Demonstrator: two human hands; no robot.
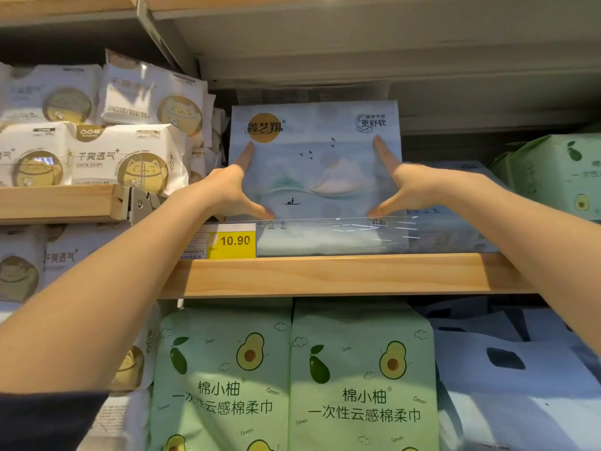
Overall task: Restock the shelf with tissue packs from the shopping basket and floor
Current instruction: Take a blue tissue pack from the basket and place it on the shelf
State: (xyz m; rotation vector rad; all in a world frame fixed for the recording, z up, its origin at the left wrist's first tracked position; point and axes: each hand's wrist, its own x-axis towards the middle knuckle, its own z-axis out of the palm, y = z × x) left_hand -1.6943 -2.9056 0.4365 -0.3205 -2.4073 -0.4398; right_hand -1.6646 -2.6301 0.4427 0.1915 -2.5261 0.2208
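A pale blue tissue pack (313, 164) with a gold circle logo, birds and a small boat stands upright on the wooden shelf (325, 275), behind a clear plastic lip. My left hand (232, 187) presses its left edge, index finger pointing up and thumb near the bottom. My right hand (395, 180) mirrors it on the right edge. Both hands hold the pack between them. The basket and floor are out of view.
White cat-print packs (97, 151) fill the shelf to the left. Green avocado-print packs (292, 382) stand on the shelf below, and another (559, 174) at right. A yellow 10.90 price tag (232, 242) sits on the shelf lip. More blue packs (520, 359) lie lower right.
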